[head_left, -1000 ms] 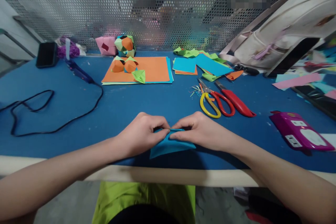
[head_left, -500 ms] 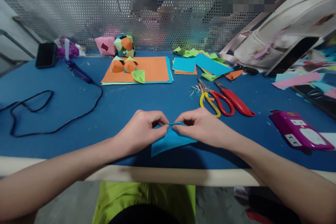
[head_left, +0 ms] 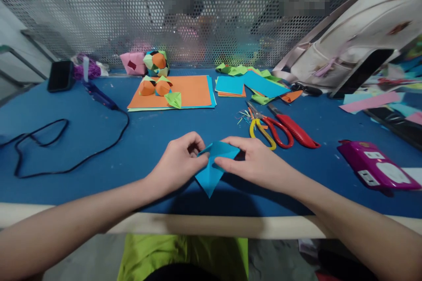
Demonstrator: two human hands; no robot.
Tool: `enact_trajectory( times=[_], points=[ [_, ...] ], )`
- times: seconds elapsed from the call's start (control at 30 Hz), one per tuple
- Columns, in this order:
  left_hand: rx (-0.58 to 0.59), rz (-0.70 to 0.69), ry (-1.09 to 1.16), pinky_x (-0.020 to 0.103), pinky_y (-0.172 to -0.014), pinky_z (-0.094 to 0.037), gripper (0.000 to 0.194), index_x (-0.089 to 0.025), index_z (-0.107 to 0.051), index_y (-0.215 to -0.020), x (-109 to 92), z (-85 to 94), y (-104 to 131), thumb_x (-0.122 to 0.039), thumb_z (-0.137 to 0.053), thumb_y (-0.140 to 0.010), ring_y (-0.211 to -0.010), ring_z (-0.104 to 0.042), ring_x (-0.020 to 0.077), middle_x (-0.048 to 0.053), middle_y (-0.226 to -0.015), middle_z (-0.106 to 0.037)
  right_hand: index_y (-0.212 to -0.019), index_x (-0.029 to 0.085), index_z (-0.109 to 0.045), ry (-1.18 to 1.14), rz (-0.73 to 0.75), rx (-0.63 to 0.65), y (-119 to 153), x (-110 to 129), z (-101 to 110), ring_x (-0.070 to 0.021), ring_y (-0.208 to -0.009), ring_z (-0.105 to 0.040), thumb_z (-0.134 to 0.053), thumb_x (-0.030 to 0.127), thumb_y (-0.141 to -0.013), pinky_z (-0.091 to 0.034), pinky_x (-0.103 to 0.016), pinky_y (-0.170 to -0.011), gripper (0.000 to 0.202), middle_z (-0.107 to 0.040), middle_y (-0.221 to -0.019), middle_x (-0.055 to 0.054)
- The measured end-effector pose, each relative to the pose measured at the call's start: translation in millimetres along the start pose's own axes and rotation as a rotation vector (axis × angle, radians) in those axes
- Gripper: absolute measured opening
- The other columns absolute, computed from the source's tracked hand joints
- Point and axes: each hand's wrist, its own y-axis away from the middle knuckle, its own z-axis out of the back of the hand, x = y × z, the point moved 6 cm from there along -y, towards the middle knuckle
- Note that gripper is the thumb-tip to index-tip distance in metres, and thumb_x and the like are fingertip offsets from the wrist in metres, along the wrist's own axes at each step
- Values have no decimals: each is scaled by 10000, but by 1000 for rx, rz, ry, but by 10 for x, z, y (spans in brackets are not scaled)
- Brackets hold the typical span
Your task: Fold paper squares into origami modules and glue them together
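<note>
Between my hands, a blue sheet of origami paper is held just above the blue table, creased, with one corner pointing toward me. My left hand pinches its left edge between thumb and fingers. On the right side, my right hand grips the paper with the thumb on top and the fingers behind, partly hidden. Farther back, folded orange-and-green paper pieces and a green folded piece rest on a stack of orange paper.
Scissors and a red-handled cutter lie right of centre, near paper scraps. A purple power strip sits at the right. A corded blue tool and a phone are left. A bag stands back right; mesh panel behind.
The blue paper has turned and been opened out from a flatter folded shape, and its corner now points toward me. My hands stay on it with slightly shifted fingers.
</note>
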Motion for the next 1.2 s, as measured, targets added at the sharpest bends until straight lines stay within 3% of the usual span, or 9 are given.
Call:
enact_trajectory(
  times=[0.17, 0.3, 0.5, 0.63, 0.73, 0.8, 1.0, 1.2],
  points=[
    [-151, 102, 162, 190, -494, -308, 140, -171, -475, -639, 129, 15, -56, -222, -600, -672, -529, -378, 72, -70, -561, -437, -749, 179, -528, -119, -9, -130, -23, -56, -5, -102, -565, -458, -600, 326, -740, -371, -218, -515, 164, -510, -621, 36],
    [-179, 163, 287, 182, -467, -282, 159, -176, -454, -636, 202, -41, -67, -208, -609, -657, -496, -343, 62, -87, -528, -396, -695, 195, -456, -47, 48, -180, -56, -61, -64, -107, -575, -438, -527, 239, -764, -361, -235, -538, 108, -476, -625, 38],
    [-72, 176, 498, 189, -569, -408, 182, -151, -575, -803, 201, -159, -74, -132, -578, -622, -623, -516, 86, -37, -711, -592, -696, 195, -447, 80, 186, -230, -55, -16, -116, -108, -590, -427, -476, 133, -755, -345, -237, -552, 91, -467, -649, 36],
    [-40, 227, 483, 165, -490, -343, 62, -147, -535, -666, 240, -192, -58, -137, -571, -616, -526, -428, 57, -68, -570, -505, -770, 185, -515, 95, 223, -243, -46, -10, -117, -124, -647, -490, -480, 140, -784, -390, -251, -605, 59, -535, -713, 10],
    [-52, 242, 485, 164, -472, -322, 94, -158, -493, -645, 265, -193, -47, -154, -583, -617, -502, -406, 53, -80, -532, -478, -867, 178, -545, 80, 232, -294, -35, -11, -80, -135, -693, -531, -519, 194, -810, -428, -258, -643, 64, -577, -779, -14],
    [-47, 243, 476, 164, -460, -302, 110, -165, -472, -639, 274, -199, -43, -155, -580, -616, -490, -392, 51, -85, -518, -462, -831, 179, -534, 103, 261, -349, -20, -1, -48, -132, -678, -532, -549, 201, -808, -436, -251, -632, 36, -574, -762, -14],
    [-49, 249, 421, 179, -456, -258, 75, -165, -475, -636, 281, -197, -37, -150, -546, -616, -497, -332, 54, -85, -517, -402, -815, 174, -534, 231, 503, -433, 19, 55, -51, -137, -722, -568, -507, 79, -825, -453, -248, -671, 99, -589, -773, -36],
    [-15, 304, 575, 181, -457, -270, 137, -172, -416, -589, 231, -218, -22, -151, -551, -590, -498, -329, 53, -83, -520, -386, -878, 178, -517, 301, 654, -490, 59, 73, -48, -150, -763, -582, -538, 119, -852, -480, -263, -689, 68, -598, -804, -57]
  ],
)
